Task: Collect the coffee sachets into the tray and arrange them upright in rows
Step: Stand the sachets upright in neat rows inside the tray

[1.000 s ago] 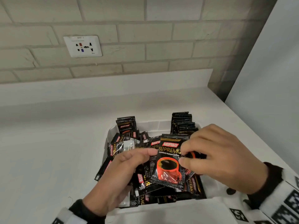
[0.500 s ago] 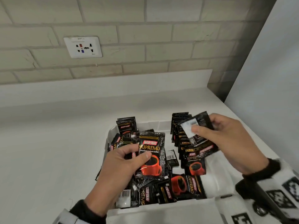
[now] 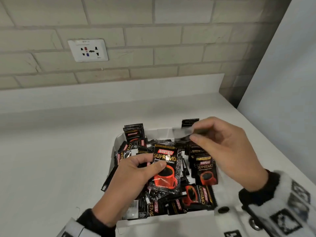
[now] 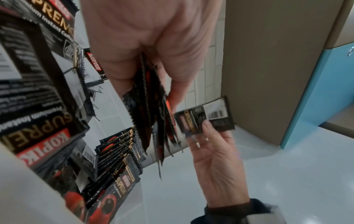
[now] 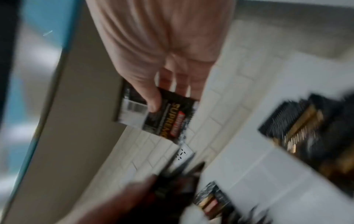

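A white countertop is running below a pale brick wall, and a white tray is sitting on it, close to the person; every place here is given relative to that tray.

Far up and to the left of the tray, a white wall socket is sitting on the bricks.

At the tray's far left corner, a short row of coffee sachets is standing upright. Below it, loose sachets are lying jumbled across the tray's left side and near edge, black packets printed with a red cup, one poking over the left rim.

Over the tray's left half, the left hand is gripping a small bundle of sachets, thumb pressing on the front packet, which is facing the camera with its label readable. In the left wrist view the bundle is showing edge-on between thumb and curled fingers.

Along the tray's right side, a second row of upright sachets is standing front to back.

Above that right-hand row, the right hand is pinching a single sachet between thumb and fingertips, clear of the packets beneath; it is blurred in the head view. The right wrist view is showing this sachet back side out, barcode visible, with the thumb lying across it.

Right of the tray, a plain white panel is rising from the countertop.
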